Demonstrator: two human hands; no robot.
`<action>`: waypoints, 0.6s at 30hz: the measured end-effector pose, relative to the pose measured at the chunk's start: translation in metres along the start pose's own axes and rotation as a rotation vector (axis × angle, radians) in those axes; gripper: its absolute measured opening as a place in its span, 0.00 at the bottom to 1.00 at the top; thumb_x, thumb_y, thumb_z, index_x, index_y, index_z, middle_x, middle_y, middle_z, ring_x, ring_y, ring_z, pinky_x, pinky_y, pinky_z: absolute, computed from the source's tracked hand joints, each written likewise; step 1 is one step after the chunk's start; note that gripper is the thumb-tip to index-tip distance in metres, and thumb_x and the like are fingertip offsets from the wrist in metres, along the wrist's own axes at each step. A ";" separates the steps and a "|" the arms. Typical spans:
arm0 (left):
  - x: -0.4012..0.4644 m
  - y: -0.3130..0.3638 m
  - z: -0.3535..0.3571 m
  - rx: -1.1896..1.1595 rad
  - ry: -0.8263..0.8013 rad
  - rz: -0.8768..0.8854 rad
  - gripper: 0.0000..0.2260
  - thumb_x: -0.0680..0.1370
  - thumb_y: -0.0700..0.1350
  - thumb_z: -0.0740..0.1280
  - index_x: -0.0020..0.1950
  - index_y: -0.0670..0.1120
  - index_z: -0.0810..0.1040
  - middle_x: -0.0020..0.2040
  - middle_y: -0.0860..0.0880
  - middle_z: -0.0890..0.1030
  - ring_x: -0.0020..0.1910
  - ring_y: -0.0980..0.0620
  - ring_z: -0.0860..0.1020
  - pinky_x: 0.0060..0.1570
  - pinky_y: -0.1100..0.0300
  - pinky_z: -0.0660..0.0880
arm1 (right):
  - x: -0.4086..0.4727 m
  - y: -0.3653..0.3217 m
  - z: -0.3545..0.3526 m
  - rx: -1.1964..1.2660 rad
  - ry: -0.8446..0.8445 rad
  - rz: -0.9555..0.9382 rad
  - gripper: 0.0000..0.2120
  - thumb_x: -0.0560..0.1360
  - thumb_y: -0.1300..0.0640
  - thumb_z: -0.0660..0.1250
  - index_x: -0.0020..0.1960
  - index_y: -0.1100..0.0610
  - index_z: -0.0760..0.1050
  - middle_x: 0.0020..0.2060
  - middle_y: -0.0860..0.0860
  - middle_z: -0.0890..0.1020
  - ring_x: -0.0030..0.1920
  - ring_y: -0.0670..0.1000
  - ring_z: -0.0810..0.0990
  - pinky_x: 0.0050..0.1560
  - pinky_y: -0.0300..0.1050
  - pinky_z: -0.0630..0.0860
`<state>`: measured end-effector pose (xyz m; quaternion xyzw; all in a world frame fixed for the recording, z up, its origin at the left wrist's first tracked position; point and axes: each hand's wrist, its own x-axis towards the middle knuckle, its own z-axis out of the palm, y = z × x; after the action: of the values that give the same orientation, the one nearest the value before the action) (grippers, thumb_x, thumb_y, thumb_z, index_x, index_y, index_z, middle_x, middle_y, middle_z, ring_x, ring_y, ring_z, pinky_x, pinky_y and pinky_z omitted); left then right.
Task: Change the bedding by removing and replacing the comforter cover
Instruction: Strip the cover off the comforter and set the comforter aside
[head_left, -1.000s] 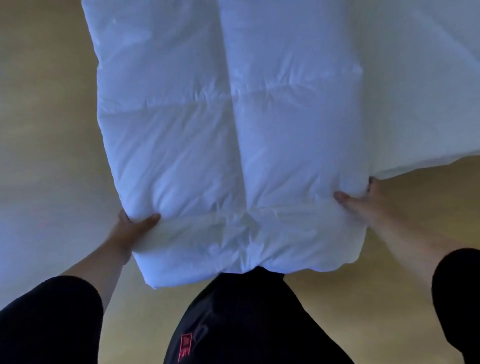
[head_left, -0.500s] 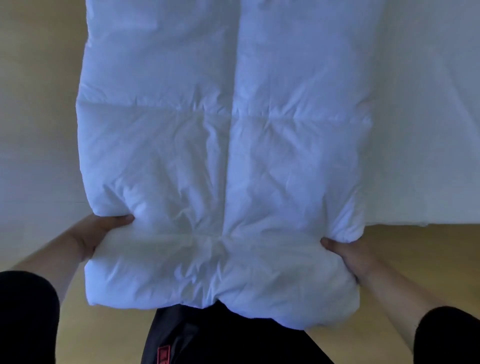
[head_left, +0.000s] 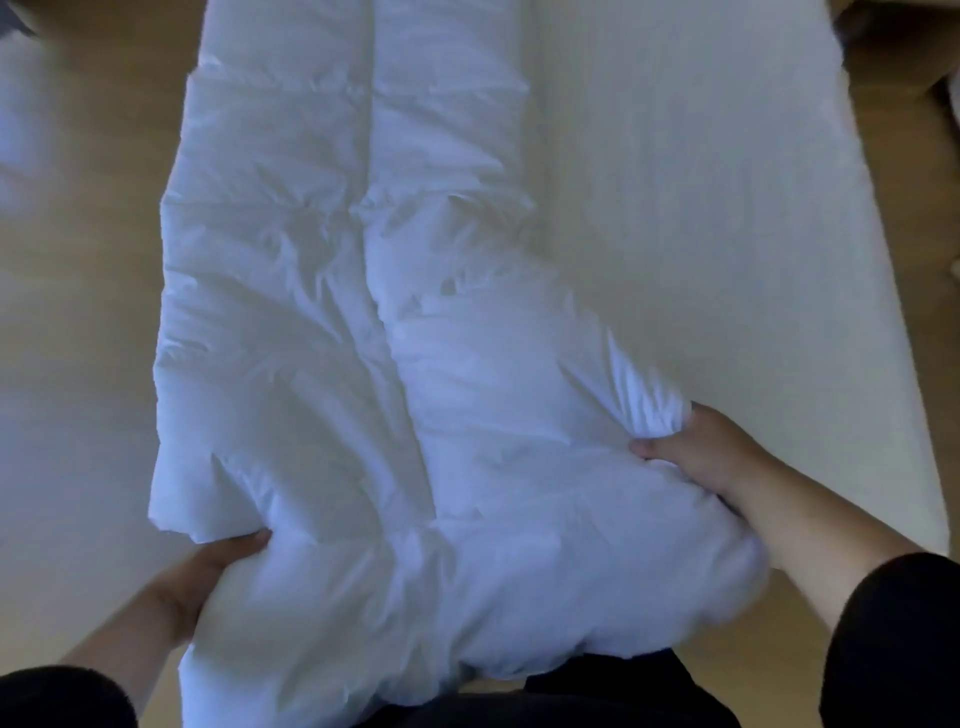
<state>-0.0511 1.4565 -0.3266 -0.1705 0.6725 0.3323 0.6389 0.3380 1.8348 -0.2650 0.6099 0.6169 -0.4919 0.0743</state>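
The left hand (head_left: 208, 571) grips the near left edge of a white quilted comforter (head_left: 363, 364), thumb on top. The comforter, folded into a long strip, runs lengthwise away from the person, its far end lying on a white mattress (head_left: 727, 234). The right hand (head_left: 696, 452) clutches bunched fabric at its near right edge.
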 end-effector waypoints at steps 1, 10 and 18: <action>-0.004 -0.014 0.035 -0.033 -0.006 0.008 0.22 0.68 0.43 0.75 0.62 0.41 0.80 0.56 0.33 0.82 0.49 0.32 0.83 0.42 0.42 0.81 | 0.010 0.001 -0.033 -0.043 -0.005 -0.028 0.15 0.65 0.56 0.81 0.49 0.51 0.82 0.44 0.45 0.86 0.46 0.48 0.84 0.46 0.42 0.76; -0.005 -0.095 0.400 0.203 -0.180 0.031 0.26 0.72 0.56 0.76 0.66 0.44 0.79 0.55 0.45 0.85 0.53 0.44 0.84 0.54 0.46 0.80 | 0.057 0.048 -0.352 -0.484 0.277 -0.079 0.07 0.68 0.52 0.77 0.45 0.49 0.83 0.37 0.46 0.83 0.40 0.52 0.81 0.39 0.46 0.75; 0.031 -0.066 0.563 1.331 -0.393 0.065 0.31 0.77 0.69 0.56 0.71 0.49 0.73 0.73 0.48 0.72 0.71 0.46 0.70 0.69 0.51 0.64 | 0.112 0.172 -0.337 -0.645 0.360 0.122 0.31 0.77 0.44 0.67 0.75 0.52 0.63 0.67 0.61 0.73 0.63 0.67 0.74 0.58 0.56 0.74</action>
<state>0.4081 1.7894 -0.3505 0.3413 0.6098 -0.1070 0.7072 0.6241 2.1063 -0.2611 0.6674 0.7060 -0.1519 0.1820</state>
